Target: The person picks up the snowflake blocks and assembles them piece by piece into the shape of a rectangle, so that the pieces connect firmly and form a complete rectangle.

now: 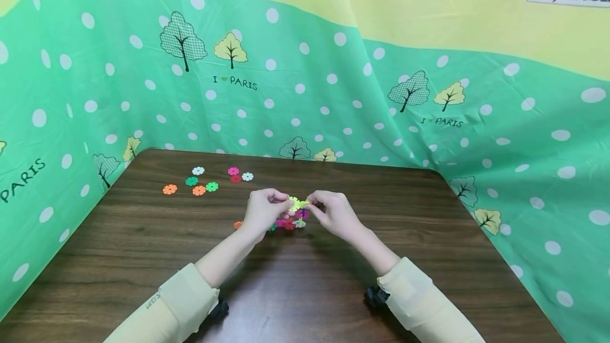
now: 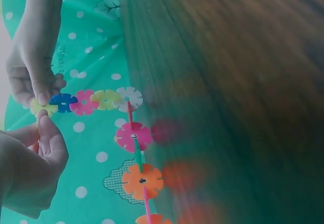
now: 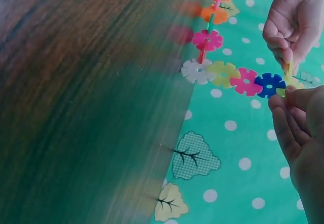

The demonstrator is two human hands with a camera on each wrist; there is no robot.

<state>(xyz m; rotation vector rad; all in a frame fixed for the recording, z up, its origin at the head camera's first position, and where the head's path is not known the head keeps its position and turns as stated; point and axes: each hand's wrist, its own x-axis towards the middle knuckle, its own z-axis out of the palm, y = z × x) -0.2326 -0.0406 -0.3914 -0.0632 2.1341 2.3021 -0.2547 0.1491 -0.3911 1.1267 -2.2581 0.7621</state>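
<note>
My left hand pinches a yellow snowflake disc between thumb and fingers. Close beside it, my right hand pinches another yellow disc at the upper end of a chain of notched plastic discs. Below that end come a blue disc, a pink disc, a yellow disc and a white disc. From the white one the chain turns and runs along low over the table, through a pink disc and an orange disc, with other discs edge-on between. Fingertips partly cover both held discs.
Loose discs lie on the brown wooden table at the back left: an orange disc, a white disc, a green disc, a red disc and several others. A green polka-dot cloth hangs behind the table.
</note>
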